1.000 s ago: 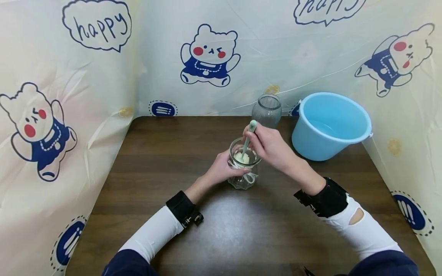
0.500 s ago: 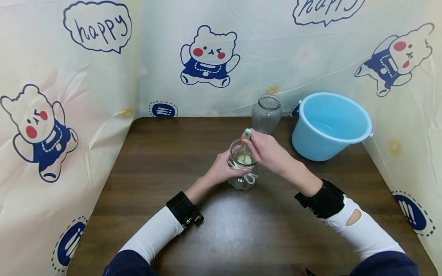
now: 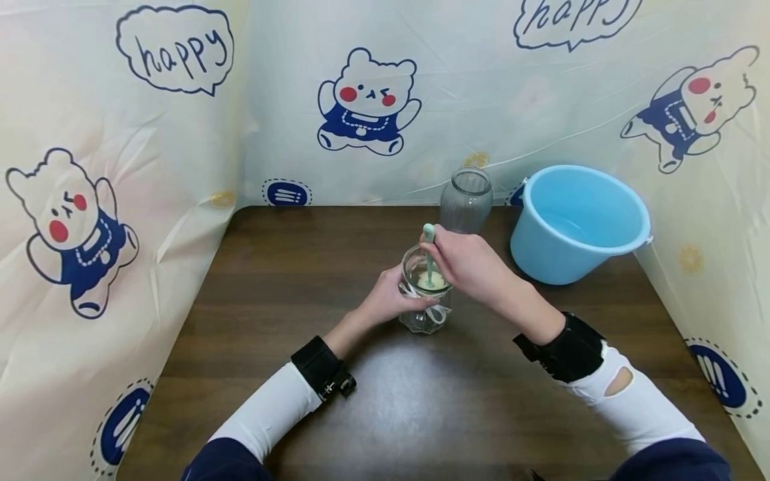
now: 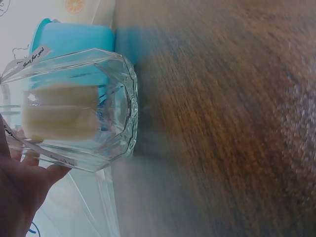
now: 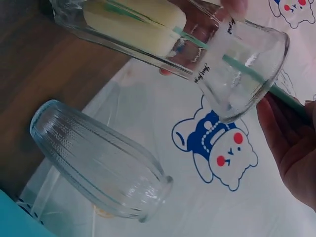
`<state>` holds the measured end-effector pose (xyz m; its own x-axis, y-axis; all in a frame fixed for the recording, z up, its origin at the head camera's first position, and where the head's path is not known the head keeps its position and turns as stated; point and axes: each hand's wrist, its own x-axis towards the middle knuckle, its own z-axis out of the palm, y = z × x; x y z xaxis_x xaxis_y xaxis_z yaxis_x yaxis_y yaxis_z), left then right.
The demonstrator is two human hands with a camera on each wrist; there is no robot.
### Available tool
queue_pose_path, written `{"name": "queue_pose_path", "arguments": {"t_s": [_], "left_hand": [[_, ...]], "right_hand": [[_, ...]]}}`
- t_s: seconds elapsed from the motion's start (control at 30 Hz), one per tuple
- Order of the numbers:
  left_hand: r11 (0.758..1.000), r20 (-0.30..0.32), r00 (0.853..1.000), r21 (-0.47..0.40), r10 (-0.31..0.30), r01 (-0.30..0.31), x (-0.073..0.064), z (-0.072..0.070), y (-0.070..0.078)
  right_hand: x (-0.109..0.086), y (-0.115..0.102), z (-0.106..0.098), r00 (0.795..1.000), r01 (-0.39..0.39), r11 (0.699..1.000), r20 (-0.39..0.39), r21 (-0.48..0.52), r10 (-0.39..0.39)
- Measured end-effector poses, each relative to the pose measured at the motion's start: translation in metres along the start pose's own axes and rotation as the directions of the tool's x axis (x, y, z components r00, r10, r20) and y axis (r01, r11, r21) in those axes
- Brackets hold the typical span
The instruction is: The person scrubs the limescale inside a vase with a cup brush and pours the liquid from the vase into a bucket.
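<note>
- Fingers of the right hand [image 3: 472, 264] pinch the green handle [image 3: 429, 257] near its upper end, above the jar's mouth.
- Fingers of the left hand [image 3: 385, 297] wrap the glass jar [image 3: 419, 321] at its neck, the thumb lying across the front by the white ribbon [image 3: 437, 314].
- Compared with a second ago, the handle stands nearer to upright in the head view; it then leaned toward the person's right, and the right hand has now come in closer over the mouth.
- With that swing, the top of the pale sponge [image 4: 61, 112] has shifted a little toward the right inside the jar.
- Left hand and jar have hardly moved, so the motion seems to come from the right hand alone.
- My reading is that the sponge is being worked around within a steadied jar, and this is mid-action; whether any water is inside, I cannot tell.
- Right now the sponge sits wholly inside the jar, on the handle's end; the jar is mouth up over the bench [image 3: 289, 267], though contact between base and bench is unclear.
- Beyond it stand the ribbed vase [image 3: 466, 206] and, off to the right, the blue bucket [image 3: 541, 257], both unmoved.
</note>
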<state>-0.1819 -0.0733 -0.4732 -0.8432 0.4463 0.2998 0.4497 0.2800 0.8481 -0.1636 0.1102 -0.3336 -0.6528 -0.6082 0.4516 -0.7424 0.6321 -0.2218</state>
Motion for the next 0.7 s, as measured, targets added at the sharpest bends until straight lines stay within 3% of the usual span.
{"name": "queue_pose_path", "arguments": {"t_s": [0.2, 0.4, 0.6, 0.7], "left_hand": [[1.0, -0.009, 1.0, 0.003, 0.022, -0.022, 0.001, 0.001, 0.001], [1.0, -0.008, 1.0, 0.011, 0.017, -0.017, 0.001, 0.001, 0.002], [1.0, -0.006, 1.0, 0.001, 0.019, -0.019, 0.001, 0.001, -0.001], [1.0, -0.013, 1.0, -0.005, 0.023, -0.023, 0.001, 0.003, -0.003]], "right_hand": [[0.006, 0.005, -0.016, 1.0, -0.007, 0.999, -0.025, 0.046, 0.008], [0.009, 0.005, -0.025, 0.995, 0.008, 1.0, -0.094, -0.017, -0.009], [0.001, 0.006, -0.011, 1.0, -0.019, 1.0, 0.008, 0.014, 0.018], [-0.001, 0.007, -0.01, 1.0, -0.022, 0.999, 0.021, 0.036, 0.022]]}}
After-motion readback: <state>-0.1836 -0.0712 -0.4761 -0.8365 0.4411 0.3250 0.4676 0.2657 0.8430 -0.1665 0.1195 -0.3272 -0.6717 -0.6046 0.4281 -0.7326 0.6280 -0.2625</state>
